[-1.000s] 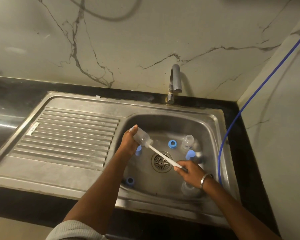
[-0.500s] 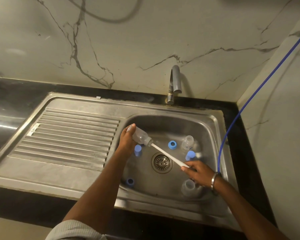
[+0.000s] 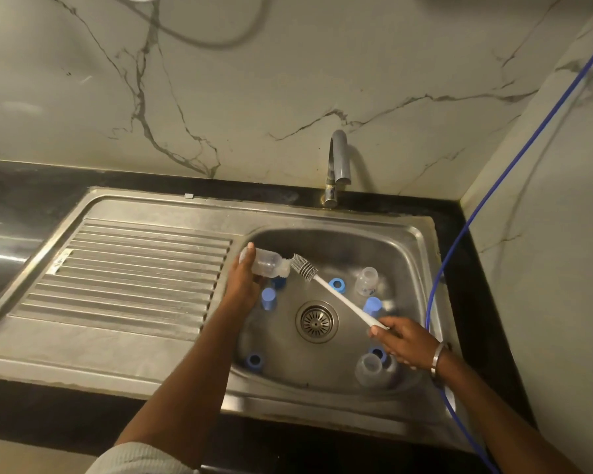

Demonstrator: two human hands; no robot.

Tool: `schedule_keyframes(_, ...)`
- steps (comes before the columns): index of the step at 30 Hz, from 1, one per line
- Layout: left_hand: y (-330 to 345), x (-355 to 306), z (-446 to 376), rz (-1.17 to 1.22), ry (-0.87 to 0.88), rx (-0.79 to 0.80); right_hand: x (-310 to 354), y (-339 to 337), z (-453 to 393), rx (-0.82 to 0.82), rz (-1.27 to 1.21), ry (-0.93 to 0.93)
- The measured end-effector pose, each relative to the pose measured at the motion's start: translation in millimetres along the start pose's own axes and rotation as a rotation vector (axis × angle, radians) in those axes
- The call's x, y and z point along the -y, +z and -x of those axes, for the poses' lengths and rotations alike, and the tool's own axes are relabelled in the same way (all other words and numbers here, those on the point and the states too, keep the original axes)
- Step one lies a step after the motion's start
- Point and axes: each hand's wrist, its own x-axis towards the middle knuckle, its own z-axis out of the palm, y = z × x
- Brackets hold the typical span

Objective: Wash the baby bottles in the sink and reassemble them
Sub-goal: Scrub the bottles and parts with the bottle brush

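We see the left hand [image 3: 243, 285] with its grip curled round a clear baby bottle [image 3: 266, 263], which it holds tilted on its side over the left part of the sink basin [image 3: 326, 246], mouth toward the right. The right hand [image 3: 403, 343] has its grip clamped on the end of the white handle of a bottle brush [image 3: 339, 297]. The brush slants up and to the left across the basin, and its grey bristle head lies just outside the bottle's mouth, touching or nearly touching the rim; we cannot tell which. A metal bangle [image 3: 437, 359] sits on the right wrist.

Below the brush, the round drain [image 3: 316, 322] lies in the middle of the basin floor. Around it stand loose parts: a blue cap [image 3: 268, 298] just beside the left hand, a blue ring [image 3: 336, 284] under the brush handle, a second clear bottle [image 3: 367, 281] upright near the back right, another blue cap [image 3: 372, 306] just behind the handle, a blue ring near the front left [image 3: 254, 361], and a clear piece [image 3: 368, 368] with a blue one beside it at the front right, partly hidden by the right hand.

The tap [image 3: 338, 165] rises behind the basin, its spout well apart from the bottle. The ribbed draining board [image 3: 134, 275] stretches to the left, set in a dark table [image 3: 31, 193]. A blue hose [image 3: 493, 186] runs down the right wall, past the sink's right edge and under the right forearm.
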Motion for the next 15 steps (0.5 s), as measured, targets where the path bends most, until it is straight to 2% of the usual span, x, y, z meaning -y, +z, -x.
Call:
schedule_keyframes(4, 7, 6, 6, -0.066, -0.024, -0.028, -2, 7, 0, -0.088, -0.014, -0.083)
schedule_keyframes(8, 16, 12, 11, -0.058, -0.07, 0.025, -4, 14, -5, -0.101, 0.041, -0.127)
schedule_keyframes(11, 16, 17, 8, -0.194, -0.07, 0.027, -4, 14, -9, -0.164, 0.071, -0.113)
schedule_keyframes(15, 18, 19, 9, -0.123, -0.16, 0.011, 1, 16, -13, -0.207, 0.083, -0.117)
